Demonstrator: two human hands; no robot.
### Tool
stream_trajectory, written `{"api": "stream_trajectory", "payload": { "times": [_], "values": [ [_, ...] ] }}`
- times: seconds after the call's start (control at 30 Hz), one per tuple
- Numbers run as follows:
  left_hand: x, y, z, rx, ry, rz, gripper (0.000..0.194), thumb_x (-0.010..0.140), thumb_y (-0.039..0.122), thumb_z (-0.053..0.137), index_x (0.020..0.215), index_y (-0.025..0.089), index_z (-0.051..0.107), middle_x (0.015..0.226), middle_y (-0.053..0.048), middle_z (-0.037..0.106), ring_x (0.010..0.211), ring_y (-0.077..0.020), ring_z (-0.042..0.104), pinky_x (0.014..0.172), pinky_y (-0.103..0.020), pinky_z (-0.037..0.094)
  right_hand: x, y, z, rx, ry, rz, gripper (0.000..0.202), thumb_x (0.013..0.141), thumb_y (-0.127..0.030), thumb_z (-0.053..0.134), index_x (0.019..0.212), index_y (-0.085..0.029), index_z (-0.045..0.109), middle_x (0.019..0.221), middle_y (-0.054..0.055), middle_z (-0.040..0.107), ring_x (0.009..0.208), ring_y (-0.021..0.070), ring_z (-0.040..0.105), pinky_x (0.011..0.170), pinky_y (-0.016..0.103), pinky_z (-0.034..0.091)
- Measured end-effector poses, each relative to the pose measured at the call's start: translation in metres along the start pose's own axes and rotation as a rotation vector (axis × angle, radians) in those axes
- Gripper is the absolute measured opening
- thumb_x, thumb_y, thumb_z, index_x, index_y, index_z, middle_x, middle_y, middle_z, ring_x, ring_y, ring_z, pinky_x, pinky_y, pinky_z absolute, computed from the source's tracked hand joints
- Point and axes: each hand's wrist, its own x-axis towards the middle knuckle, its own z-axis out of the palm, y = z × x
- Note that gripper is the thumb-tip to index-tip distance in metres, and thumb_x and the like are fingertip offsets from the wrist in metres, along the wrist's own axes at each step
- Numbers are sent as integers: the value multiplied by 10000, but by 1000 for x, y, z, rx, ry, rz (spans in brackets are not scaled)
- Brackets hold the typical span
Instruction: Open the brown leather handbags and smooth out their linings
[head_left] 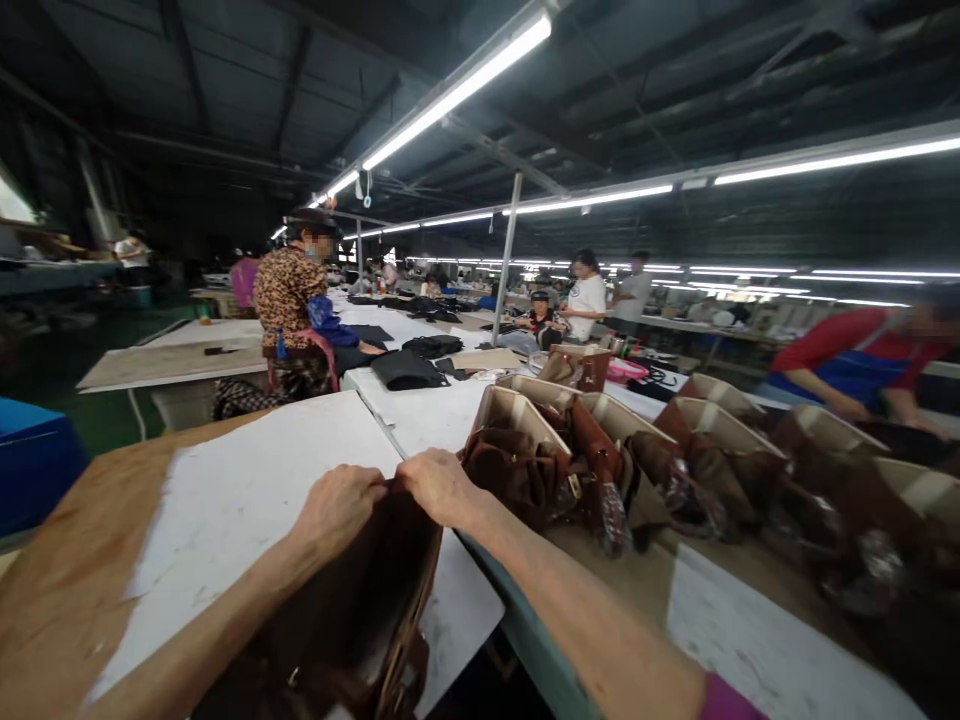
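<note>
A dark brown bag (360,600) stands open-topped at the near edge of the table, its inside in shadow. My left hand (341,510) grips the far end of its rim with bent fingers. Close beside it, my right hand (439,485) has its fingers wrapped over the same rim, near the corner. The fingertips of both hands are partly hidden behind the rim. White paper (247,480) lies on the table left of the bag.
Several brown bags with cream linings (517,415) stand in rows on the right. Black pieces (409,370) lie farther along the table. A person in a patterned top (289,290) is at the left; a person in red and blue (847,350) leans in at the right.
</note>
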Motion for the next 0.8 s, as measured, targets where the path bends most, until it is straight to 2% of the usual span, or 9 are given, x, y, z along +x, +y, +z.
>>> {"api": "stream_trajectory", "payload": {
  "times": [0.37, 0.57, 0.8],
  "values": [
    [-4, 5, 0, 5, -18, -12, 274, 823, 192, 351, 764, 187, 618, 770, -45, 642, 744, -164, 572, 637, -222, 363, 0, 3, 7, 6, 71, -124, 258, 815, -405, 431, 910, -246, 610, 802, 38, 637, 772, 207, 590, 651, 310, 438],
    [-4, 8, 0, -19, -49, -2, 280, 831, 181, 349, 776, 189, 624, 796, -42, 647, 763, -156, 575, 672, -211, 371, 0, 4, 6, -53, 54, -173, 222, 826, -289, 403, 857, -224, 614, 796, 53, 638, 751, 220, 594, 606, 308, 442],
    [-5, 6, 1, -85, -10, 19, 263, 808, 179, 377, 726, 182, 626, 746, -36, 649, 700, -147, 576, 637, -202, 369, 0, 8, 4, 11, 41, -198, 220, 819, -275, 419, 875, -255, 631, 797, 24, 643, 774, 181, 580, 642, 273, 428]
  ]
}}
